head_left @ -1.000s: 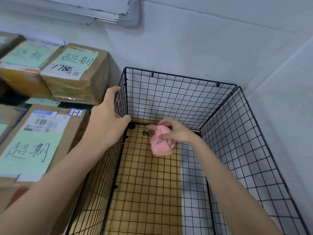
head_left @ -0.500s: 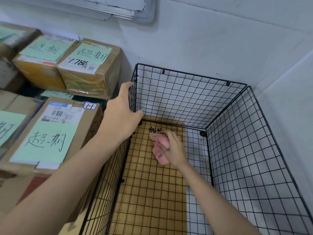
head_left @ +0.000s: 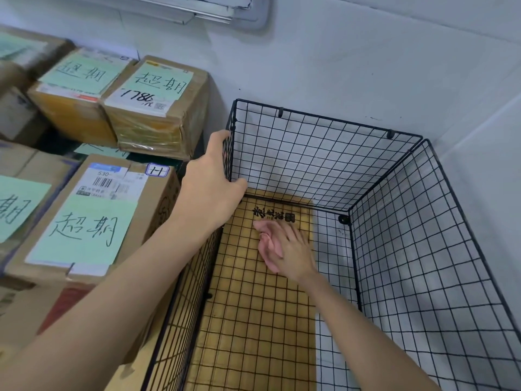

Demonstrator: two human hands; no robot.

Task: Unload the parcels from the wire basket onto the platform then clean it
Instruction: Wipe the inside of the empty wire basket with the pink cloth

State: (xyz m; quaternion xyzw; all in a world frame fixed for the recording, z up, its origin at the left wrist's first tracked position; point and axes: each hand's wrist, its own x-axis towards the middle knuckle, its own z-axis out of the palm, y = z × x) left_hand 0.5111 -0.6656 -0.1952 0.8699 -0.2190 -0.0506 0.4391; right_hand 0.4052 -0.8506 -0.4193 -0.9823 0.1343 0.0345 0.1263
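Observation:
A black wire basket (head_left: 423,235) stands in the room's corner with no parcels inside it. My left hand (head_left: 211,190) grips the top of its left wall near the far corner. My right hand (head_left: 293,249) reaches down inside and presses a pink cloth (head_left: 267,244) flat against the basket's mesh floor, fingers spread over it. Under the mesh lies a yellow board (head_left: 253,320) with black characters at its far end. Cardboard parcels with green handwritten labels are stacked to the left, the nearest parcel (head_left: 93,221) right beside the basket.
More parcels (head_left: 158,108) are piled further back on the left against the white wall (head_left: 366,66). A second white wall (head_left: 493,170) runs along the basket's right side. A grey frame (head_left: 225,12) is fixed high on the wall.
My right hand went from holding the bunched cloth above the floor to pressing it flat on the mesh, sliding slightly nearer. My left hand kept its grip on the basket wall.

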